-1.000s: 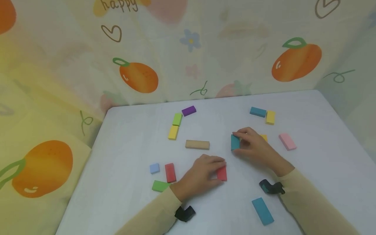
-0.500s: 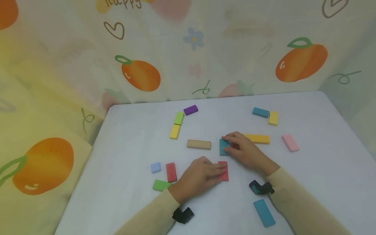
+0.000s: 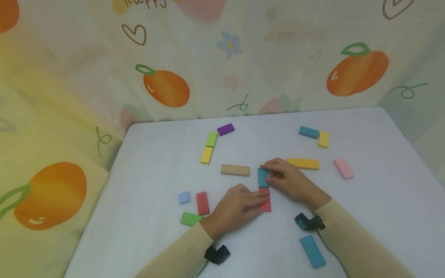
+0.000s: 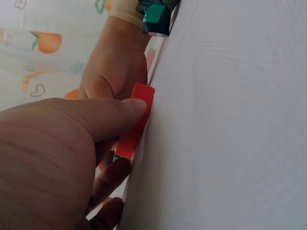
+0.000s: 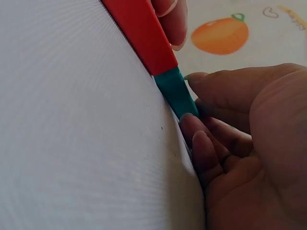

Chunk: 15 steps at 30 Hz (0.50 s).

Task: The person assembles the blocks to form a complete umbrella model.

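In the head view my left hand (image 3: 236,206) holds a red block (image 3: 266,206) flat on the white table. The left wrist view shows its thumb on the block's near edge and fingers at the other end. My right hand (image 3: 295,181) pinches a teal block (image 3: 262,177) between thumb and fingers, just beyond the red one. End to end, the two blocks touch, and the right wrist view shows the red block (image 5: 144,36) meeting the teal block (image 5: 176,91). Fingers cover part of each block.
A tan block (image 3: 235,170) lies left of the teal one, a long yellow block (image 3: 306,164) behind the right hand. Near the left forearm are a second red block (image 3: 202,203), a green block (image 3: 190,219) and a small blue block (image 3: 184,197). A larger blue block (image 3: 313,251) lies by the right sleeve.
My right hand has slid the teal block left and toward me until it meets the red block's far end. The left hand has stayed at the red block.
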Tool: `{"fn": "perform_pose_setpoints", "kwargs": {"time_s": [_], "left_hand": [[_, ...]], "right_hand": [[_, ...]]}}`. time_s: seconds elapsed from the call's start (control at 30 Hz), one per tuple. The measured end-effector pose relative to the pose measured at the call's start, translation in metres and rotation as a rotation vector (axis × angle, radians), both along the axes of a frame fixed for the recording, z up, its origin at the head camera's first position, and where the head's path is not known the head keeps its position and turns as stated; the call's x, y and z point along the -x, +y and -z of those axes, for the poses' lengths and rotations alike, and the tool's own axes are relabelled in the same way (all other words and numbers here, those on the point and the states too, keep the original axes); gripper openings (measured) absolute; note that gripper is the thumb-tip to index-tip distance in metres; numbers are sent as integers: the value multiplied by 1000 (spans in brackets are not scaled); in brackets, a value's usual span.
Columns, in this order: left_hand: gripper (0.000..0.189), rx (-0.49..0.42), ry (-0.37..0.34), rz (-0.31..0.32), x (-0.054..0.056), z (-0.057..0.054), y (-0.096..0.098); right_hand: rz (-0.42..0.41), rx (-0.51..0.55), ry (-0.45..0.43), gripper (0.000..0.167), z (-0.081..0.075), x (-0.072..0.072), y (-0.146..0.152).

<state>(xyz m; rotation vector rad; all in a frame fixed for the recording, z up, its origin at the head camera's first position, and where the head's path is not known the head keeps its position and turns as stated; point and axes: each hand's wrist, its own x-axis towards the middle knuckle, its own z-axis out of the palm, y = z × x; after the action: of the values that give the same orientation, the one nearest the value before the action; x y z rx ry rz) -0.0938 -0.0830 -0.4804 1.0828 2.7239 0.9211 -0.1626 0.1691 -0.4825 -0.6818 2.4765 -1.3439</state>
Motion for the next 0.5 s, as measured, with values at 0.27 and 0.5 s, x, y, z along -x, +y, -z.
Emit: {"fn": "perform_pose_setpoints", "kwargs": {"time_s": [0.27,0.5], "left_hand": [[45,-21,-1,-16,-1,0,1],[46,-11,5,-22,0,1,2]], "right_hand": [[-32,12,2,43,2,1,1],[-32,4,7,43,0,0,0]]}}
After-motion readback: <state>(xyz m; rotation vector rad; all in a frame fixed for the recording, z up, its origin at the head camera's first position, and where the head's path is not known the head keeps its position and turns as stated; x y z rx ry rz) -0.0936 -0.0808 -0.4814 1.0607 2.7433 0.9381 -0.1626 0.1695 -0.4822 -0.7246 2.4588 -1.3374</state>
